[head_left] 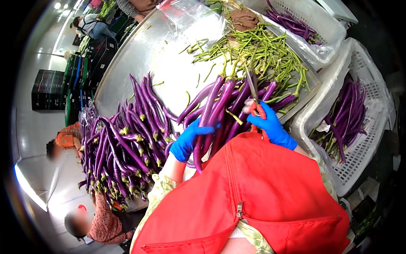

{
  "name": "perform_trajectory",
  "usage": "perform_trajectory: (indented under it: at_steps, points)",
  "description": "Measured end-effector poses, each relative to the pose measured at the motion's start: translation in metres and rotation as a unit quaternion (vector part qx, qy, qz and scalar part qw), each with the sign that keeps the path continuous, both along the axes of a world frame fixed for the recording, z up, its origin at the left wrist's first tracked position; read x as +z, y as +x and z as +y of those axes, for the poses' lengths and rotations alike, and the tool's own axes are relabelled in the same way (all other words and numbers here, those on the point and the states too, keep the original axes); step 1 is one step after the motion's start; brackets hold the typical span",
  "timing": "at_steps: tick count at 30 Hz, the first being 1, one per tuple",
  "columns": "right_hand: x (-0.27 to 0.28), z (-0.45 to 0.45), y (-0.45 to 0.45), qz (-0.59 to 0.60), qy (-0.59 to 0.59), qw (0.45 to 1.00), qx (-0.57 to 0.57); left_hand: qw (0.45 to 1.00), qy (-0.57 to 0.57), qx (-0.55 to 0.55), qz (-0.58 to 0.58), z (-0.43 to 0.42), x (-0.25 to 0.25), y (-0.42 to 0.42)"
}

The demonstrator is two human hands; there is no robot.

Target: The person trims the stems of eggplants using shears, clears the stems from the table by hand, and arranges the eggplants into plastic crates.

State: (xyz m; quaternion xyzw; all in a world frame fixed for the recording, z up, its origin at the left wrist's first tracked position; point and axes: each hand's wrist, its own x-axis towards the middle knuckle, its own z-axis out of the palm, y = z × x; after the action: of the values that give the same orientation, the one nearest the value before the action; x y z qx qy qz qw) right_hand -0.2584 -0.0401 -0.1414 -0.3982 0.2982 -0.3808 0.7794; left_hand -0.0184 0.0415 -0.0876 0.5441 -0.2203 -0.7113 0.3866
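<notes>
Dark crate stacks (48, 89) (some green-edged), a bright strip light (28, 189)

Black crates (47, 89) stacked at left; person (103, 222) lower left; light strip (30, 189) glowing.

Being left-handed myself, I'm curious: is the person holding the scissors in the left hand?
No, the red-handled scissors are in the right hand, while the left hand grasps eggplants.

Hands (274, 127) are blue-gloved; the zipped apron (287, 186) is red; sleeves (162, 186) pale, patterned.
</notes>
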Motion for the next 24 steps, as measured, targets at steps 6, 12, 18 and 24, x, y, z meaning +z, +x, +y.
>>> perform_trajectory:
  at_steps: [6,12,18,24]
  points:
    - [-0.005,-0.001,0.024,0.021,0.051,0.998,0.032,0.994,0.039,0.020,0.098,0.002,0.009,-0.021]
    - [0.035,-0.016,0.025,-0.045,0.071,0.991,0.102,0.984,-0.016,0.048,0.171,0.007,0.030,-0.026]
    - [0.036,-0.040,0.003,0.128,-0.268,0.952,0.069,0.979,-0.090,0.133,0.124,0.016,0.051,0.016]
    - [0.019,-0.045,-0.012,0.206,-0.336,0.908,0.142,0.966,-0.094,0.152,0.188,0.023,0.052,0.021]
